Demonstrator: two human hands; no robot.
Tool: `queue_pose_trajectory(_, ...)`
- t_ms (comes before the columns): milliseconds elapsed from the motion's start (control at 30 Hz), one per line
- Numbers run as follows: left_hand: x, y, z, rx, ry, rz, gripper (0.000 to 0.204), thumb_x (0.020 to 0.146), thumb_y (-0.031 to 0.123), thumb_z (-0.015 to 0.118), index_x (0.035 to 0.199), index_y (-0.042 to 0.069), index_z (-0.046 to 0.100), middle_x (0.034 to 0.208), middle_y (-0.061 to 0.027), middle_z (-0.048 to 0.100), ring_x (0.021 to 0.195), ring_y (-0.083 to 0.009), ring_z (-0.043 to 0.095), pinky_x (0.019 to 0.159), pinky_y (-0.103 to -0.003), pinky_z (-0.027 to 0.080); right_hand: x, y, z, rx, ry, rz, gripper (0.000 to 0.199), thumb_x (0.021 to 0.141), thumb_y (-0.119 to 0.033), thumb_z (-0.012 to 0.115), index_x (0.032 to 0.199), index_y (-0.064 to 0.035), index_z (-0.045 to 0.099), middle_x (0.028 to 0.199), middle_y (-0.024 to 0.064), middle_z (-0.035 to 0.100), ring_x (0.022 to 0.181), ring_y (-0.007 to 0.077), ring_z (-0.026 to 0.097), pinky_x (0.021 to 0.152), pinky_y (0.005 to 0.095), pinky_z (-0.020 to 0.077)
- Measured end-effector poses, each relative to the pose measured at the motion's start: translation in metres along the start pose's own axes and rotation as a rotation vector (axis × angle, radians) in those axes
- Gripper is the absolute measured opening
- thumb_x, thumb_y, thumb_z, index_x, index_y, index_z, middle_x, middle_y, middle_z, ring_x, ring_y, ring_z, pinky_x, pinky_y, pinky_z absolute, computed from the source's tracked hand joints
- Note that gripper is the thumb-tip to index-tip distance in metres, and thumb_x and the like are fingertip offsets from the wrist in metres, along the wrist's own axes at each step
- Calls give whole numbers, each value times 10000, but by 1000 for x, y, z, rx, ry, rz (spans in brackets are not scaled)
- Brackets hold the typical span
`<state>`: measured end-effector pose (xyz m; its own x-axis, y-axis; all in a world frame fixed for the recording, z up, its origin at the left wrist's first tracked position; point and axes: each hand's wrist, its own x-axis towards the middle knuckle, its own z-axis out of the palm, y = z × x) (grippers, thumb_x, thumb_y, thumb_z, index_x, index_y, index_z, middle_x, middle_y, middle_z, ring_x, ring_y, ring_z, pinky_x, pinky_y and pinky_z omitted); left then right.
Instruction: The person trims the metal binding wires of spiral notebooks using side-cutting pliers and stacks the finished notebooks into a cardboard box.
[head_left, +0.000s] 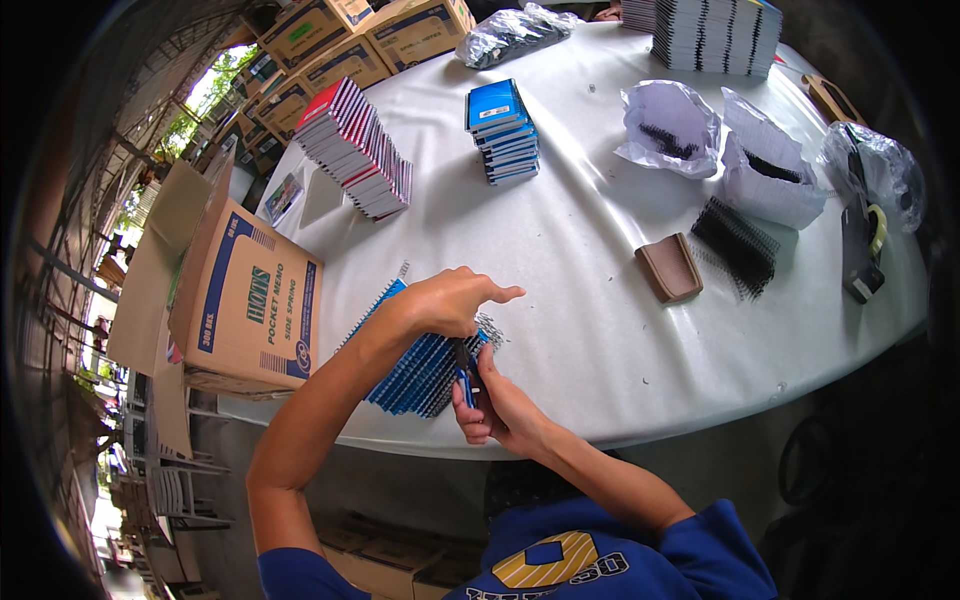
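Near the frame's centre, the right hand [503, 408] grips blue-and-black pliers [463, 388]; the left hand [447, 300], one digit outstretched, overlaps blue spiral notebooks [412, 375], its grip hidden.

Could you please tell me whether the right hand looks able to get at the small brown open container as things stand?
Probably yes: between the right hand and the small brown open container little but white table covering shows, though the blue-handled tool it holds may need setting down first.
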<state>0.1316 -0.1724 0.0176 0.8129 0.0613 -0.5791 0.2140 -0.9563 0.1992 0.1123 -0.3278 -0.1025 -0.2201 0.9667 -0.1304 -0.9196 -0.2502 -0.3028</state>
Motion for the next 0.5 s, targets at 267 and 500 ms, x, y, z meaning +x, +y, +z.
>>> queue_pose_trajectory(267, 0, -9, 3, -55, 57, 95, 853, 668, -49, 650, 1441, 221, 410, 1172, -263, 616, 1007, -397, 649, 891, -420, 539, -6, 1, 16, -98, 273, -100, 731, 909, -719, 166, 882, -73, 507, 629, 24, 450, 552, 142, 401, 515, 296, 345)
queue_pose_trajectory(500, 4, 2, -1, 36, 5, 19, 854, 651, -32, 656, 1434, 217, 424, 1142, -267, 628, 996, -390, 655, 893, -425, 537, -3, -7, -1, -60, 90, -1, 721, 920, -710, 170, 867, -74, 506, 629, 14, 444, 547, 127, 368, 519, 299, 345)
